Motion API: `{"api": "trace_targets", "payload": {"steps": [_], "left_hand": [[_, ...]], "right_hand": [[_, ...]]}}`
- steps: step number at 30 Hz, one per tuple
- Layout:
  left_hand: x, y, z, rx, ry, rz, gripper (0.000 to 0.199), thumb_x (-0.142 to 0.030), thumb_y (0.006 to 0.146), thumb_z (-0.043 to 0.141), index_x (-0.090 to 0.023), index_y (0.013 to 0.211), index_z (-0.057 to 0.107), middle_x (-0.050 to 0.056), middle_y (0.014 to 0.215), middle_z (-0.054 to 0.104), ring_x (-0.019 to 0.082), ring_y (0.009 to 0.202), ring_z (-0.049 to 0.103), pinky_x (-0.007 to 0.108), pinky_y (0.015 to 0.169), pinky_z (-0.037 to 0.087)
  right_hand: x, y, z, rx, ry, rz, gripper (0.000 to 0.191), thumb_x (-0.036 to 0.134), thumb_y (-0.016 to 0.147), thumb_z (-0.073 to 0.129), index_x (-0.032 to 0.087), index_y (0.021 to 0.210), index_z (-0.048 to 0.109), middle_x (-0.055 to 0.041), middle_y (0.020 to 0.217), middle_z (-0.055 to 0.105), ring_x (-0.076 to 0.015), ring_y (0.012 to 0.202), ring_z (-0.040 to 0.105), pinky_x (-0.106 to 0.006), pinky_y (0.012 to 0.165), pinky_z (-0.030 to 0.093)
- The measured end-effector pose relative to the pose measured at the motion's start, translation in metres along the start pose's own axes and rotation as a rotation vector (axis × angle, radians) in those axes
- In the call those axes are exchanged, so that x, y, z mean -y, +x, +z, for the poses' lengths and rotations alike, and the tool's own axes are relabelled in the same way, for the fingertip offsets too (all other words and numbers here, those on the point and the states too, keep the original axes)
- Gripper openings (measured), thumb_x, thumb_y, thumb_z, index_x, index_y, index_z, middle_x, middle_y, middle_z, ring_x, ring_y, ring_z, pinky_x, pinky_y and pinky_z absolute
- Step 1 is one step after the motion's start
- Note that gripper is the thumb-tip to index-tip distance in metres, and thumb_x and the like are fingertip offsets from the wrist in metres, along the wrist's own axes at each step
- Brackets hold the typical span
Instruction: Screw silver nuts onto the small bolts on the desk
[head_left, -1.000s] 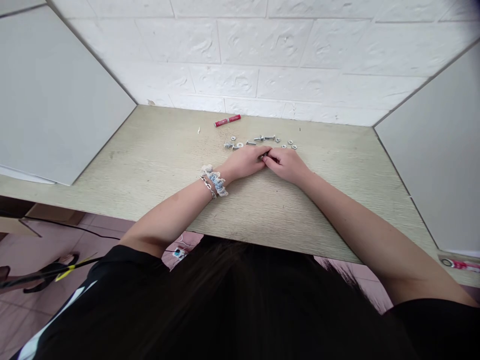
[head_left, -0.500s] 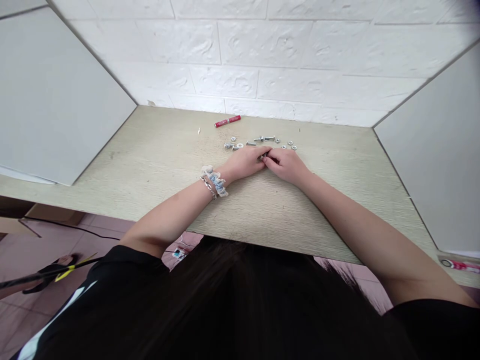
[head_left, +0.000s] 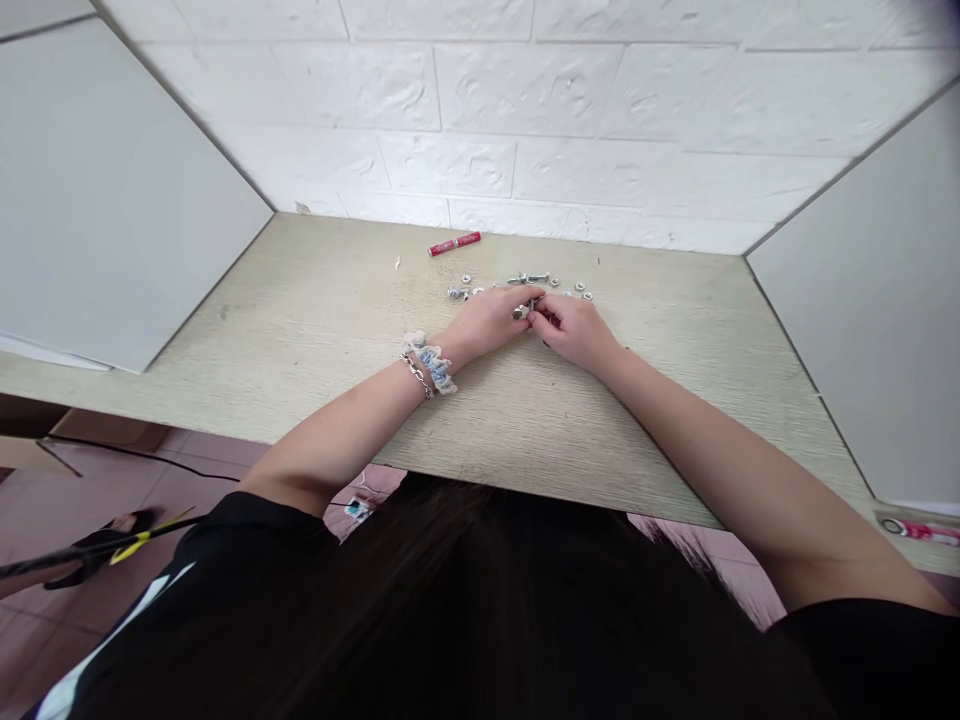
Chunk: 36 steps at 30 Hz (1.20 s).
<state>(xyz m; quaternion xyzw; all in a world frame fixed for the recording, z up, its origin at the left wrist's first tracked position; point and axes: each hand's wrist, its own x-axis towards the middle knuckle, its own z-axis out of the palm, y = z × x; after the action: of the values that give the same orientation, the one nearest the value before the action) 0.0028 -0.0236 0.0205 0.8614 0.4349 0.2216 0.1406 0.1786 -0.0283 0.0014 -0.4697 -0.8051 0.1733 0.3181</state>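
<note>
1. Centrally on the table (head_left: 480,420), a small metal piece (head_left: 518,313) sits between the person's fingertips, just nearer than the loose hardware.
2. It looks silvery and shiny, with a rounded, darker-centred end towards the left; fingers hide the rest, so its full shape cannot be told.
3. Left hand (head_left: 487,318) and right hand (head_left: 576,328) meet around it, both in a narrow pinch.
4. Silvery bolts (head_left: 538,278) and nuts (head_left: 554,283) lie just beyond.
5. Farther left, a red tube (head_left: 454,244) bears pale print, too small to read.
</note>
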Motion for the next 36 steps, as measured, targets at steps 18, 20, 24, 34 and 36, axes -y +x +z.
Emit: {"api": "trace_targets", "payload": {"steps": [18, 20, 24, 34, 36], "left_hand": [[0.0, 0.003, 0.0, -0.063, -0.223, -0.13, 0.041, -0.022, 0.093, 0.06, -0.02, 0.134, 0.063, 0.007, 0.117, 0.075, 0.016, 0.105, 0.069, 0.03, 0.098, 0.053], [-0.001, 0.003, 0.0, -0.076, -0.265, -0.147, 0.039, -0.022, 0.094, 0.059, -0.019, 0.132, 0.064, 0.007, 0.114, 0.076, 0.016, 0.102, 0.07, 0.029, 0.096, 0.054], [-0.004, 0.002, 0.0, -0.091, -0.325, -0.156, 0.038, -0.021, 0.094, 0.058, -0.017, 0.131, 0.064, 0.008, 0.112, 0.076, 0.015, 0.098, 0.071, 0.03, 0.095, 0.054], [-0.006, 0.0, 0.0, -0.11, -0.246, -0.118, 0.032, -0.024, 0.095, 0.06, -0.019, 0.126, 0.067, 0.008, 0.119, 0.074, 0.016, 0.101, 0.07, 0.03, 0.095, 0.054], [-0.009, -0.001, -0.001, -0.116, -0.227, -0.103, 0.032, -0.025, 0.095, 0.06, -0.019, 0.125, 0.067, 0.008, 0.119, 0.074, 0.016, 0.101, 0.07, 0.03, 0.095, 0.053]], "right_hand": [[0.002, -0.005, -0.005, -0.021, 0.117, 0.106, 0.012, 0.033, 0.092, 0.047, 0.023, 0.09, 0.051, 0.0007, 0.067, 0.063, -0.0155, 0.052, 0.058, -0.03, 0.06, 0.041], [0.001, -0.006, -0.005, -0.049, 0.126, 0.088, 0.016, 0.037, 0.094, 0.045, 0.023, 0.089, 0.049, 0.001, 0.068, 0.062, -0.014, 0.051, 0.057, -0.029, 0.059, 0.041], [-0.002, -0.007, -0.004, -0.094, 0.085, 0.055, 0.021, 0.042, 0.096, 0.04, 0.024, 0.089, 0.046, 0.0005, 0.067, 0.059, -0.0154, 0.055, 0.056, -0.03, 0.061, 0.041], [-0.005, -0.006, -0.001, -0.184, 0.079, -0.013, 0.028, 0.049, 0.096, 0.034, 0.025, 0.086, 0.043, -0.0025, 0.072, 0.063, -0.0179, 0.065, 0.057, -0.032, 0.064, 0.044], [-0.005, -0.007, -0.001, -0.207, 0.08, -0.016, 0.031, 0.052, 0.097, 0.032, 0.025, 0.085, 0.042, -0.0022, 0.071, 0.061, -0.0177, 0.064, 0.056, -0.032, 0.063, 0.043]]}}
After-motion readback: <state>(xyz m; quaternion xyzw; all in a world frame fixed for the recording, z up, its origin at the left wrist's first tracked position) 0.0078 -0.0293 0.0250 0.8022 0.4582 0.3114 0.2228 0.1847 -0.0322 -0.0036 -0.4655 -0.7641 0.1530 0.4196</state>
